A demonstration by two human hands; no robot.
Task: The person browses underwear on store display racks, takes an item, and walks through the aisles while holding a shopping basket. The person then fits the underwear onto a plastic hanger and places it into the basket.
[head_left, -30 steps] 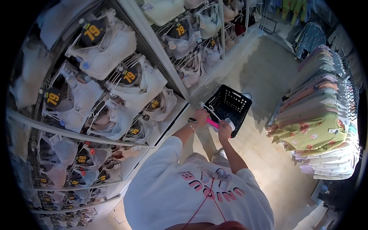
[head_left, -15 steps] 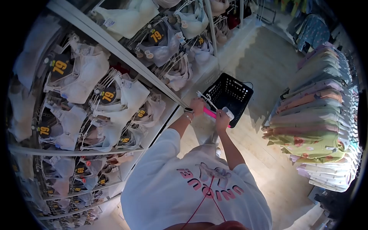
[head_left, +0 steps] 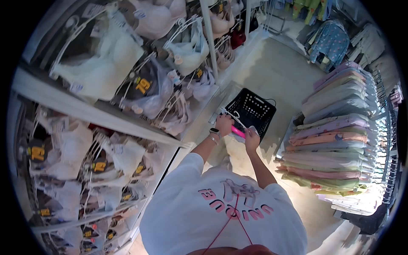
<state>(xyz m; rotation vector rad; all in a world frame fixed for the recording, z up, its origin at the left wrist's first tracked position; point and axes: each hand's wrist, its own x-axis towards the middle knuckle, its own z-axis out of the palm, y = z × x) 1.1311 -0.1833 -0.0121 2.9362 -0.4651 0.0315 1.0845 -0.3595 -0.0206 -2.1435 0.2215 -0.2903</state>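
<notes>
A black perforated basket is in front of my body, beyond my hands, with a pink handle at its near side. My left hand, wearing a dark watch and a bracelet, is closed around a white hanger near the handle's left end. At the handle's right end my right hand is closed, with a small pale item at its fingers. The hanger slants between both hands over the basket's near edge. What each palm holds underneath is hidden.
Racks of hanging bras with number tags fill the left side, divided by a white shelf edge. A rail of folded-over pastel garments stands on the right. Patterned clothes hang at the back right, beyond the pale floor.
The view has advanced along the aisle, so the left racks slide down and leftward. Both hands stay closed near the pink handle, and the basket remains in front of them.
</notes>
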